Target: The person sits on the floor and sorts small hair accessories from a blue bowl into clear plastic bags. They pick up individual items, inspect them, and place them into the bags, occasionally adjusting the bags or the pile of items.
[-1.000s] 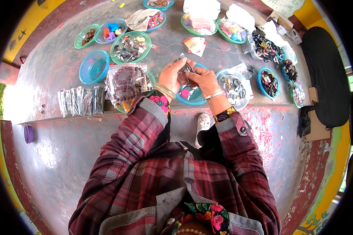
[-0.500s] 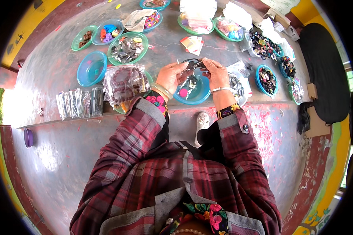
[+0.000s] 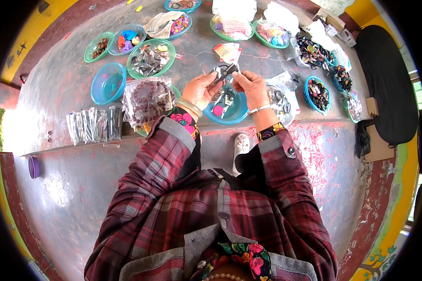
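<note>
Above a blue plastic basin (image 3: 238, 115), a small black looped piece with white patches, which looks like a hair tie (image 3: 226, 71), is held between my two hands. My left hand (image 3: 198, 92) pinches its left side with thumb and fingers. On its right side, the fingertips of my right hand (image 3: 252, 90) are closed. The basin beneath contains small black-and-white pieces and a pink round one (image 3: 217, 110). Just beyond the hair tie lie some white, red and yellow cards (image 3: 228, 51). Its finer details are too small to make out.
Bagged dark beads (image 3: 147, 99) lie left of my left hand, beside a row of slim packets (image 3: 86, 125). An empty blue basin (image 3: 109, 83) and a green basin of small packets (image 3: 151, 59) stand farther left. At right are a clear tray (image 3: 286, 105) and a blue basket (image 3: 317, 95).
My right hand has turned and shifted slightly left, its fingers now more curled. The hair tie has changed its angle between my hands. The whole view has shifted slightly.
</note>
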The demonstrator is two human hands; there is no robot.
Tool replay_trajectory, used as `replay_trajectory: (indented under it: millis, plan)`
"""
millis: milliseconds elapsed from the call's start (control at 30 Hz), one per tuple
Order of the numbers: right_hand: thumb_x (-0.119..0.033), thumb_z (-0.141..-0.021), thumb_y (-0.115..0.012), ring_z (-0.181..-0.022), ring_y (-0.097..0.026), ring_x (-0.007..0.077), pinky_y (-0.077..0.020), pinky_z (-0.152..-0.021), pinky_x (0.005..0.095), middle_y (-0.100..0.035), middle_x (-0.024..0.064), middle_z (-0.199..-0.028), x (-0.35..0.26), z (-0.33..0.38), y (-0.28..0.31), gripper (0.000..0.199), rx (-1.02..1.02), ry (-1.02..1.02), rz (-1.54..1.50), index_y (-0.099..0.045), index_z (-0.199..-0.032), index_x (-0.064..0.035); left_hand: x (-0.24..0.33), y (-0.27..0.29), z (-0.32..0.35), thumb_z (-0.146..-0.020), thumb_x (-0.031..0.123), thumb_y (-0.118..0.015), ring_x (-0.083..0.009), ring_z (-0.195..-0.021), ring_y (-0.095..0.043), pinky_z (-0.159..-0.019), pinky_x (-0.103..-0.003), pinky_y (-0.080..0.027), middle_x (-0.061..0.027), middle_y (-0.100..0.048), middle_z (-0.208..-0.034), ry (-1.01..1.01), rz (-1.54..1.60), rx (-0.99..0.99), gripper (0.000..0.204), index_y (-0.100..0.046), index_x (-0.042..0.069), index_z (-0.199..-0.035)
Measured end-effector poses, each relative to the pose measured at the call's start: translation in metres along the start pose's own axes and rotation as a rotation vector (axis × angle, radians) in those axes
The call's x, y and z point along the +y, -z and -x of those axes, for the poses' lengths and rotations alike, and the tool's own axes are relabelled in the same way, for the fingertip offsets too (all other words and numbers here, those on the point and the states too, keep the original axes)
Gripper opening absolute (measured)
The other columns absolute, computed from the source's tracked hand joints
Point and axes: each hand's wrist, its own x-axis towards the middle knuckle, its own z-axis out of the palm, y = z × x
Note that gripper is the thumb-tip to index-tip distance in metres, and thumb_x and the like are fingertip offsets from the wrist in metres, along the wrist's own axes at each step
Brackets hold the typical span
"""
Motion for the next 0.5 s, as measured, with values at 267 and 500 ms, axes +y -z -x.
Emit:
replay_trajectory:
  millis: [267, 500]
  plan:
    - [-0.02, -0.076, -0.065, -0.05, -0.051, 0.0092, -0.0399, -0.05, 0.0214, -0.057, 0.0031, -0.057, -0.004, -0.001, 0.004, 0.02, 0.008, 0.005, 0.187, -0.061, -0.068, -0.0025, 0.002, -0.004, 0.003, -0.081, 0.008, -0.058, -0.0232, -0.083, -0.058, -0.076, -0.028, -0.051, -0.0114, -0.058, -0.088, -0.004, -0.005, -0.01, 0.014, -0.055, -0.004, -0.088]
    - [-0.021, -0.073, -0.067, -0.065, -0.054, 0.0086, -0.0407, -0.054, 0.0205, -0.06, 0.0017, -0.075, -0.004, -0.006, 0.019, 0.026, 0.052, 0.036, 0.09, -0.061, -0.09, -0.0021, 0.007, -0.002, 0.003, -0.085, 0.012, -0.054, -0.0215, -0.081, -0.06, -0.073, -0.027, -0.051, -0.0119, -0.059, -0.089, -0.071, -0.213, 0.022, 0.018, -0.055, -0.005, -0.091]
